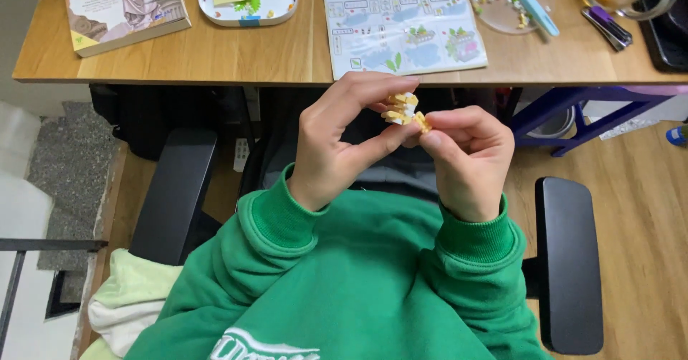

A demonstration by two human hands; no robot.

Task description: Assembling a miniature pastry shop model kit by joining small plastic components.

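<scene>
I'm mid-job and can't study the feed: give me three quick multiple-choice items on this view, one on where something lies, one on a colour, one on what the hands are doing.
1. Where does the instruction sheet lie?
A. On the wooden desk, ahead of the hands
B. On the floor beside the chair
C. On the person's lap

2. What colour are the sleeves?
A. Blue
B. Green
C. Grey

3. How is the small yellow-and-white brick piece held?
A. It rests alone on the desk
B. Only the right hand pinches it
C. The left hand and right hand both pinch it

Answers:
1. A, since the sheet lies flat on the desk between the tray and the clear dish.
2. B, as both cuffs are bright green.
3. C, because fingertips of both hands close on it, in the air below the desk edge.
</scene>
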